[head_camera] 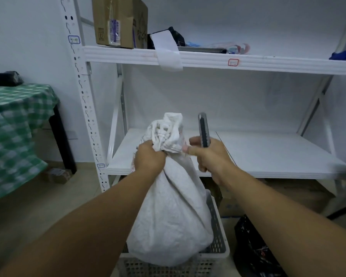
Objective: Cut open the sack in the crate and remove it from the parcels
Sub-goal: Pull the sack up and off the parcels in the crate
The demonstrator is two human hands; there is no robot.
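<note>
A full white woven sack [172, 216] stands upright in a white perforated plastic crate [216, 254] on the floor. Its gathered, bunched neck rises above my hands. My left hand [149, 158] grips the sack just below the bunched top. To the right of the neck, my right hand [210, 154] holds a dark utility knife [203, 129] that points upward, with the thumb reaching toward the sack's neck. The parcels inside the sack are hidden.
A white metal shelving rack [228, 62] stands behind the crate, with a cardboard box [118, 21] and small items on its upper shelf. A table with a green checked cloth [14, 124] is at the left. A black bag [254, 248] lies right of the crate.
</note>
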